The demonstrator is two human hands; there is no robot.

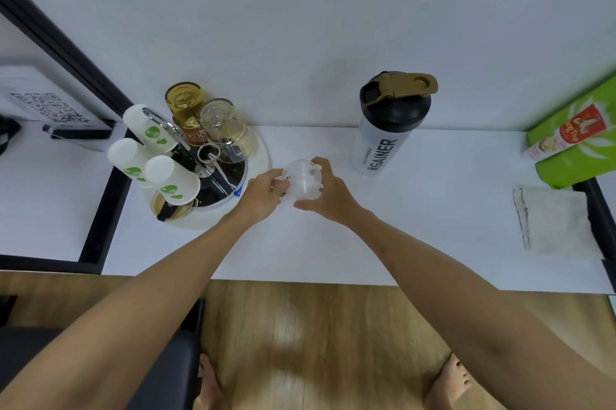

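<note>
Between tray and shaker: clear cup, axis left-right, mouth leftward.
Right hand: grips cup body.
Left hand: pinches rim.

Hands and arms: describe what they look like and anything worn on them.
The left hand and right hand are bare: no gloves, and no rings show. The left arm and right arm are bare too, with no sleeves, watch or bracelet anywhere up to the picture's edge.

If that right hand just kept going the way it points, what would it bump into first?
Probably the left hand, pinching the same clear cup the right hand grips; beyond it, the white tray, though depth is unclear.
</note>
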